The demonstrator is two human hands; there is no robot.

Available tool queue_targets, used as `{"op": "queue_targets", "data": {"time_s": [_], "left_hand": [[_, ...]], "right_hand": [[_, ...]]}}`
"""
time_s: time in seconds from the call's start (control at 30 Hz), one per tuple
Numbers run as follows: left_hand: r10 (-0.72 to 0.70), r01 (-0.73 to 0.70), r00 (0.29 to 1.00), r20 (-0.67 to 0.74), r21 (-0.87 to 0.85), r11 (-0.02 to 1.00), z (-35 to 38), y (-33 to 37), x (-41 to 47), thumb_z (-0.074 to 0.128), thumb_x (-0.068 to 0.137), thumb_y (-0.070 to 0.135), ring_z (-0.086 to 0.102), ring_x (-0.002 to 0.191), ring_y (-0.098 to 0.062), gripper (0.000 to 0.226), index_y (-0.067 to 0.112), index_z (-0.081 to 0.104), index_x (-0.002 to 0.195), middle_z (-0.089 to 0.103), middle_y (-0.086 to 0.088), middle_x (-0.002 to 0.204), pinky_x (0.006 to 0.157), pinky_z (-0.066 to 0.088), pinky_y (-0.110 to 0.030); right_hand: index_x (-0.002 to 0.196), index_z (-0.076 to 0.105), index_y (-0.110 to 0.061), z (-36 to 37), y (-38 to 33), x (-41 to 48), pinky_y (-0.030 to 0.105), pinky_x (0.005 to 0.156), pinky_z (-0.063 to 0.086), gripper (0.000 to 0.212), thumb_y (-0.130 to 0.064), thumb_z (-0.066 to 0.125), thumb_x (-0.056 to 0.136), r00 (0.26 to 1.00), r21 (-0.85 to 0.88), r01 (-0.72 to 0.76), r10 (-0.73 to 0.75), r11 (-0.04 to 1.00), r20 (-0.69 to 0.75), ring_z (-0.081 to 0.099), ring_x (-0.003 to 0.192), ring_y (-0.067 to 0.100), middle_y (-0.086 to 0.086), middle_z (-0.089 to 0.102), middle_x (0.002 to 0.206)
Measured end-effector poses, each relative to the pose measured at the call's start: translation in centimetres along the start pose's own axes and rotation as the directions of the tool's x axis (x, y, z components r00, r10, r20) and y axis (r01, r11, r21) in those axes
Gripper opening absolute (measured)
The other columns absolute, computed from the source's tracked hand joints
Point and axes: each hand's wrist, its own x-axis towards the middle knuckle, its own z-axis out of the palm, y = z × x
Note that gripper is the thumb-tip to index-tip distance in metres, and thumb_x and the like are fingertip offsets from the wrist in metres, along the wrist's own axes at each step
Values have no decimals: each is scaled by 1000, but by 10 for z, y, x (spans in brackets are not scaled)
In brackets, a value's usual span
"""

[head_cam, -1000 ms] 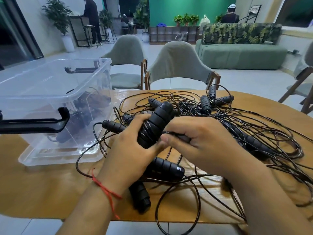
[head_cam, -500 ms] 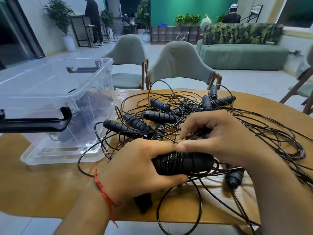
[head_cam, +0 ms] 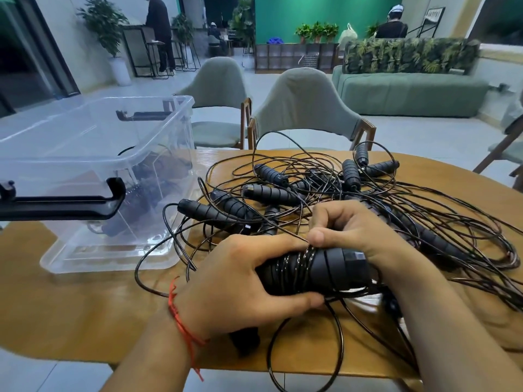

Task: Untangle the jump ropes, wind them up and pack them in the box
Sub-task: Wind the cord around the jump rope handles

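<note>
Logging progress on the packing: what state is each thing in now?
Left hand, grips the handle bundle.
Right hand, pinches the cord against the bundle.
Handle bundle, lying crosswise, partly wrapped.
Cord, a few turns wound, rest loose.
Rope pile, tangled on the table.
Clear box, open, dark ropes inside.
</note>
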Motion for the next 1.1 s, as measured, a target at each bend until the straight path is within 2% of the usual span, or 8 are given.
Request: {"op": "queue_targets", "data": {"time_s": [0.13, 0.2, 0.3, 0.4, 0.5, 0.67, 0.87, 1.1], "left_hand": [[-92, 67, 989, -118, -202, 977, 5, 5, -2, 96, 74, 32, 77, 96, -15, 62, 30, 61, 126, 78, 9, 109, 82, 63, -37], [-108, 53, 980, -168, -303, 952, 5, 7, 0, 94, 77, 27, 77, 100, -22, 68, 28, 58, 134, 78, 2, 112, 86, 63, -42], [-104, 4, 947, -304, -311, 950, 4, 6, 4, 88, 82, 27, 74, 107, -23, 57, 26, 65, 134, 75, 2, 115, 90, 59, -29], [-206, 50, 896, -393, -372, 927, 5, 4, 6, 82, 86, 32, 74, 103, -27, 47, 25, 70, 130, 76, -2, 109, 87, 61, -36], [-322, 54, 823, -468, -500, 865, -1, -1, 7, 79, 90, 29, 77, 89, -34, 33, 21, 74, 122, 77, -10, 102, 77, 64, -55], [-440, 59, 737, -512, -601, 797, -5, -7, 9, 73, 94, 31, 76, 91, -40, 32, 18, 72, 124, 77, -12, 104, 69, 61, -45], [-384, 80, 758, -527, -509, 857, -1, -13, 8, 70, 99, 40, 76, 105, -33, 33, 30, 68, 130, 77, -7, 116, 91, 58, -64], [-440, 38, 708, -552, -593, 805, 1, -4, 8, 68, 98, 39, 78, 94, -36, 30, 24, 64, 123, 77, -9, 108, 70, 64, -52]], "right_hand": [[78, 75, -20, 0, 0, 0, 23, 63, 54, 30, -42, 93, 75, 997, 155, 73, -67, 985, -44, 66, 70, 12, 2, 70, 79], [81, 79, -22, 4, -2, -2, 27, 69, 58, 8, -23, 86, 78, 989, 120, 122, -111, 985, -95, 71, 78, 14, 0, 74, 83], [102, 78, -10, 10, 2, 0, 37, 76, 63, 20, 5, 73, 91, 970, 3, 96, -93, 995, -223, 76, 93, 20, 5, 80, 96], [104, 76, -12, 17, 5, 5, 52, 80, 60, 10, -16, 66, 104, 951, -164, 88, -131, 983, -280, 69, 87, 35, 14, 74, 91], [103, 76, -28, 25, -3, 3, 24, 65, 46, 18, -35, 60, 106, 946, -429, 43, -175, 902, -273, 57, 69, 8, -9, 64, 73], [104, 71, -34, 39, -9, 6, 43, 71, 53, 16, -43, 59, 108, 952, -639, 15, -207, 769, -227, 66, 80, 14, -8, 70, 85], [90, 68, -33, 30, -24, 0, 23, 56, 41, 18, -42, 63, 105, 959, -694, 16, -206, 720, -193, 58, 66, 14, -13, 62, 72], [78, 70, -28, 16, -35, -9, 22, 53, 37, 29, -45, 67, 101, 964, -623, 15, -177, 782, -199, 49, 55, 9, -9, 57, 61]]}}
